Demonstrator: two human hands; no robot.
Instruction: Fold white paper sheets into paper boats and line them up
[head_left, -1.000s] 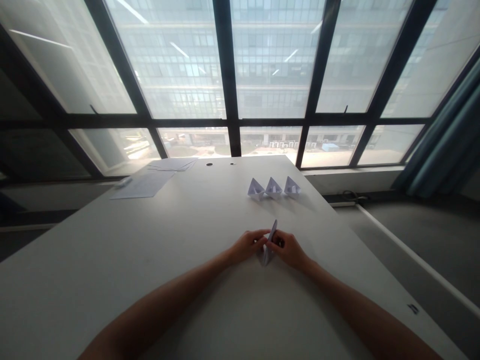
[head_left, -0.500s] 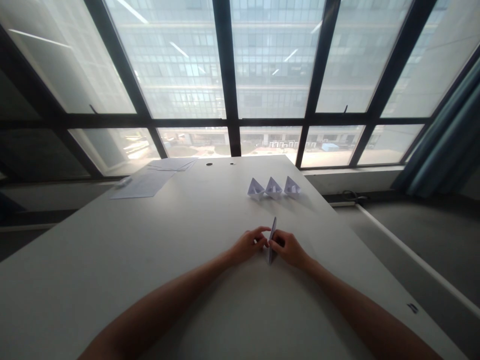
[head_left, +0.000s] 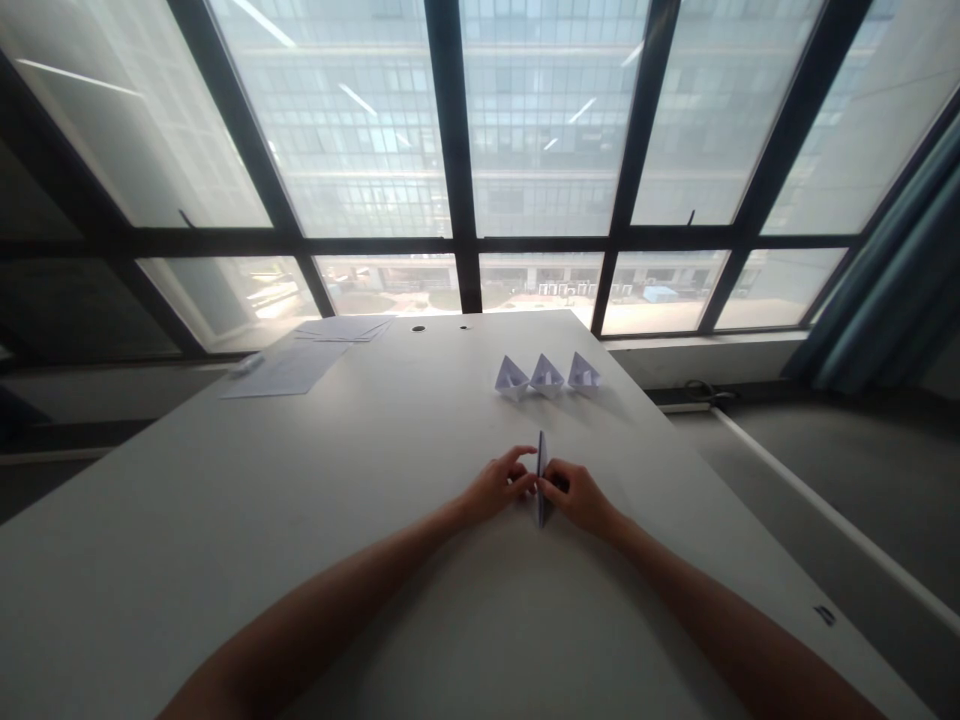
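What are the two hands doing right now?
Left hand: pinching the folded paper from its left side.
Right hand: pinching the same paper from its right side.

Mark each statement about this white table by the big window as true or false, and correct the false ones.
1. Both hands, left hand and right hand, pinch a folded piece of white paper held on edge. True.
2. Five folded white paper boats stand in a row beyond the hands. False: there are three.
3. Flat sheets of white paper lie at the far left of the white table. True.
4. The folded paper lies flat on the table. False: it stands upright between the fingers.
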